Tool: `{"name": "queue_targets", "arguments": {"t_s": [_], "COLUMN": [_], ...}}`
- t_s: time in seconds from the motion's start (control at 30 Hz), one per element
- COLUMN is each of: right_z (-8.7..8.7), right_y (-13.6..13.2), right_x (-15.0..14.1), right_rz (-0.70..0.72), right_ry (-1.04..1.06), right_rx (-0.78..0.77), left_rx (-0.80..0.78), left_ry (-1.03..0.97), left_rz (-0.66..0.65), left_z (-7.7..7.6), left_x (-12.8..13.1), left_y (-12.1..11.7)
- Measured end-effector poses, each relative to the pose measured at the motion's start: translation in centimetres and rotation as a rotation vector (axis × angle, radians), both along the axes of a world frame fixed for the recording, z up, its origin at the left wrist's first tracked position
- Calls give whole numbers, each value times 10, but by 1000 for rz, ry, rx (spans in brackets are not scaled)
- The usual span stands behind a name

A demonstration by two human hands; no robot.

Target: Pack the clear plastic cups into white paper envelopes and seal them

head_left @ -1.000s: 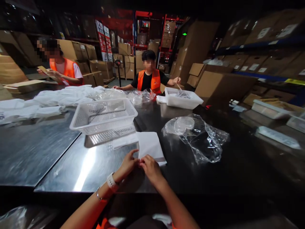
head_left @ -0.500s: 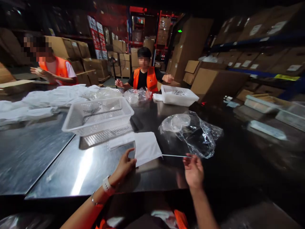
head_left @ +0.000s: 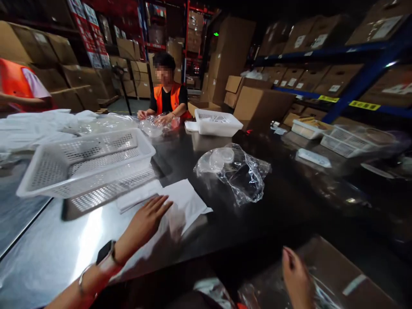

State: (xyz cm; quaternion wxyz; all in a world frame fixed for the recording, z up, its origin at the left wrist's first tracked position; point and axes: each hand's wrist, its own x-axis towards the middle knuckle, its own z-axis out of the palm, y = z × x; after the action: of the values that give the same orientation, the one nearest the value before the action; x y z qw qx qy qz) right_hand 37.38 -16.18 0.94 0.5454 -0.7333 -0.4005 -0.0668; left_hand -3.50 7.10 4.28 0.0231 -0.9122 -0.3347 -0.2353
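My left hand (head_left: 146,225) is stretched out palm down, fingers extended, over the near left edge of a flat white sheet-like pouch (head_left: 183,195). Whether the fingertips touch it I cannot tell. The pouch lies on the dark shiny table, one corner pointing right. Low at the right, beyond the table edge, my right hand (head_left: 298,274) has curled fingers with thumb and forefinger close together; anything between them is hidden. Behind the pouch stands a white perforated basket (head_left: 93,163), with a folded white piece (head_left: 138,195) lying before it. A clear plastic bag (head_left: 244,176) with round translucent pieces sits farther right.
Below my right hand is a brown carton (head_left: 341,266) with clear plastic. Across the table a person in an orange vest (head_left: 175,96) handles clear plastic beside another white basket (head_left: 219,124). White goods (head_left: 38,124) are heaped at left; translucent bins (head_left: 354,139) stand at right.
My right hand has moved down and right, away from the pouch; the thin white stick it held is no longer visible. My left hand has flattened out. The view has swung right.
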Motion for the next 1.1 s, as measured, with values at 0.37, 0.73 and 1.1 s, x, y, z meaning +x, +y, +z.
{"name": "queue_targets", "arguments": {"t_s": [0.37, 0.73, 1.1], "right_z": [-8, -6, -4], "right_y": [172, 154, 200], "right_x": [-135, -142, -64], "right_rz": [742, 812, 930], "right_ry": [-1036, -1114, -1043], "right_rx": [119, 164, 190], "left_rx": [-154, -256, -335], "left_ry": [203, 247, 33], "left_rz": [-75, -88, -263], "left_z": [-10, -27, -5], "left_x": [108, 87, 25], "left_y": [52, 77, 39]}}
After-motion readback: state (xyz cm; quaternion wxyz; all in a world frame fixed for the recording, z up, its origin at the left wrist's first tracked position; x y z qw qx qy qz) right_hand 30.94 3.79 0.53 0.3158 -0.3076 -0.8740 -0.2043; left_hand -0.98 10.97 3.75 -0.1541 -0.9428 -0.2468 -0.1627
